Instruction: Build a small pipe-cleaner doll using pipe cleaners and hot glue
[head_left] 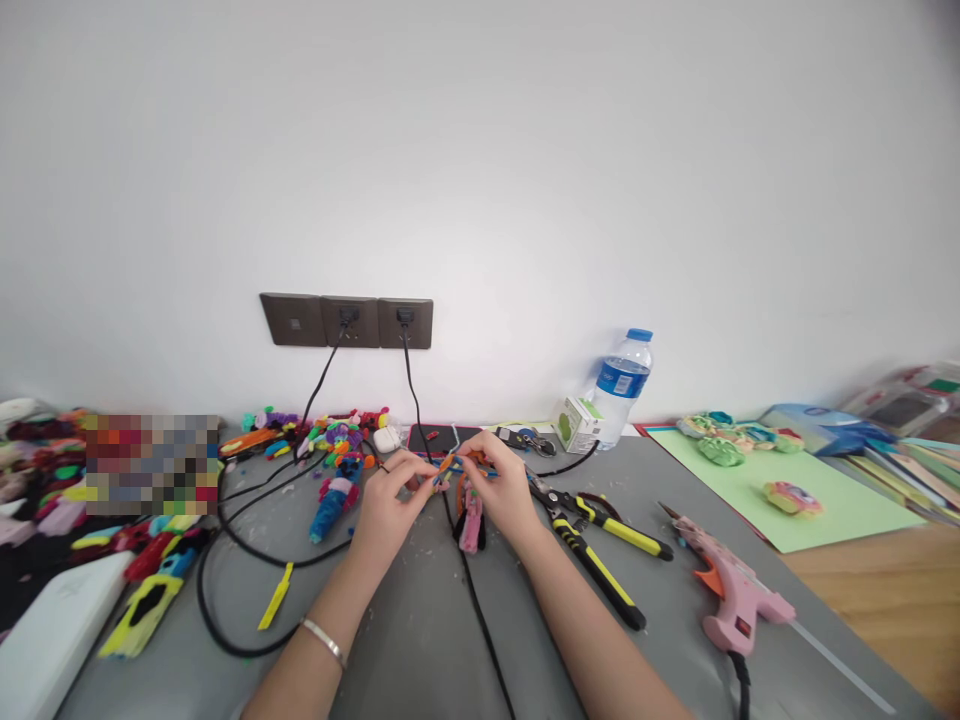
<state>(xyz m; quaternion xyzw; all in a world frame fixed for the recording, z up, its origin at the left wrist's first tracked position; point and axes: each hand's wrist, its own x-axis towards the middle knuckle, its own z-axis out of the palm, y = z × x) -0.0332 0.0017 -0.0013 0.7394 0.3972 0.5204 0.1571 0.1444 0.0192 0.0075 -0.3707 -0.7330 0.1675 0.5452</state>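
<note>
My left hand (390, 505) and my right hand (499, 490) meet over the middle of the grey table (420, 640). Both pinch a small orange and blue fuzzy stem piece (448, 464) between their fingertips. Just below the fingers a pink and black fuzzy craft figure (471, 520) lies on the table. A black cable (480, 620) runs under my hands toward me. A silver bracelet (324, 640) sits on my left wrist.
Yellow-handled pliers (600, 550) and a pink glue gun (731, 590) lie to the right. A water bottle (624, 385), a small green box (576, 424) and green paper (795, 485) stand further right. Colourful fuzzy craft pieces (330, 450) crowd the left. Wall sockets (346, 320) hold two plugs.
</note>
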